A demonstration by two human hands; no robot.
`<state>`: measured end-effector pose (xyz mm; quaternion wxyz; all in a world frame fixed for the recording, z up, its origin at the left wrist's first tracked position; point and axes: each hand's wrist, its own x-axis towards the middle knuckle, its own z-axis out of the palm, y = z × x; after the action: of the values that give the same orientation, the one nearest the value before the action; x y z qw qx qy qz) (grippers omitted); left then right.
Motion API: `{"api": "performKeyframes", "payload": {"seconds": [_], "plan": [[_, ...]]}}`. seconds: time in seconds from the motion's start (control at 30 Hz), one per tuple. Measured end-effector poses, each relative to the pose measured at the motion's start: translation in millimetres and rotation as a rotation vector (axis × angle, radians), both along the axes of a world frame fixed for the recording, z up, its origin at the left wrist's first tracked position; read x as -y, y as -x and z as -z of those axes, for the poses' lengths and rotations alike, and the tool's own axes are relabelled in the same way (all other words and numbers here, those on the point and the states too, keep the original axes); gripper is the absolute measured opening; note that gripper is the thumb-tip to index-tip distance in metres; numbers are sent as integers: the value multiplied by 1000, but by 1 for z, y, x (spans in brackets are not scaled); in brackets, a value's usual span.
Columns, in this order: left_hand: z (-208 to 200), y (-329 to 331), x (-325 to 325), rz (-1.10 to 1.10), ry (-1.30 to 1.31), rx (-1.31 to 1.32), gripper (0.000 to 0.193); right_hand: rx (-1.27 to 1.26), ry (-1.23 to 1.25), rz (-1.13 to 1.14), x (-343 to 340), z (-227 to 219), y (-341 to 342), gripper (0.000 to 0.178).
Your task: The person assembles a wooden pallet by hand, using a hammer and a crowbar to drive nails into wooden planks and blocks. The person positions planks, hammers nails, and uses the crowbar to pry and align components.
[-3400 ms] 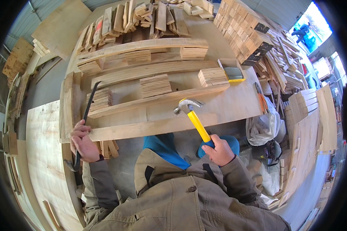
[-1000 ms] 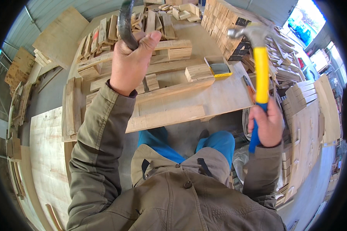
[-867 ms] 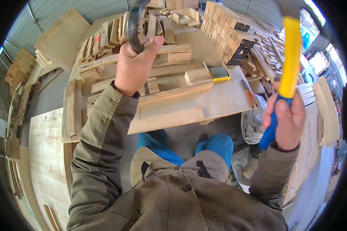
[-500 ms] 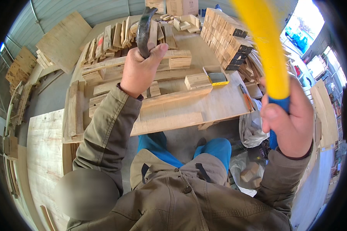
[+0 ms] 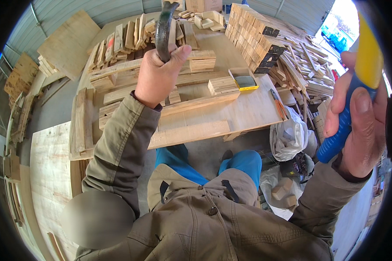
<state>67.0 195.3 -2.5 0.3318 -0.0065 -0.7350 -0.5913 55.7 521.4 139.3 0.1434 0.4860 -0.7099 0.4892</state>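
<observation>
In my left hand [image 5: 157, 78], raised over the table, is a dark metal pry bar [image 5: 163, 37] with its curved end pointing up. The fingers wrap it and the thumb sticks out to the right. Far right, my right hand [image 5: 363, 117] grips the blue ribbed handle of a hammer [image 5: 370, 56] with a yellow shaft; its head lies outside the picture. Below my left hand, long boards [image 5: 200, 104] and short wooden blocks [image 5: 222, 85] are laid out on the plywood tabletop [image 5: 257, 111].
A small open yellow box [image 5: 247, 85] and orange-handled pliers [image 5: 278, 104] lie at the table's right. Stacked blocks [image 5: 252, 39] stand behind, with loose offcuts [image 5: 298, 65] beside them. Wood pieces [image 5: 126, 37] line the far side. White bags [image 5: 287, 139] sit below the right edge.
My right hand has swung outward to the right with the hammer, whose handle now tilts the other way. My left hand and the pry bar have barely moved.
</observation>
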Motion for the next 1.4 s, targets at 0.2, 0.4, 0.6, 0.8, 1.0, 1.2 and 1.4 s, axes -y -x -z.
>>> {"api": "performKeyframes", "payload": {"seconds": [0.2, 0.4, 0.6, 0.8, 1.0, 1.2, 1.4], "plan": [[0, -1, -4, 20, 7, -17, 46, 123, -474, 169, 1, 17, -2, 37], [1, -5, -6, 20, 39, 4, 46, 109, -321, 255, -14, 4, 4, 41], [4, -5, -9, 32, 34, -36, 46, 25, -75, 81, 2, -13, 9, 42], [6, -9, -3, 19, -12, -32, 45, 56, -571, 170, -25, 25, 5, 37], [10, -13, -13, 39, 15, 2, 45, 67, -61, 104, -12, -12, 0, 50], [10, -11, -15, 39, 43, -11, 44, 31, -19, 9, 6, -24, -11, 42], [15, -13, -14, -8, 103, 16, 44, -24, -558, 238, -16, 26, -3, 34]]}}
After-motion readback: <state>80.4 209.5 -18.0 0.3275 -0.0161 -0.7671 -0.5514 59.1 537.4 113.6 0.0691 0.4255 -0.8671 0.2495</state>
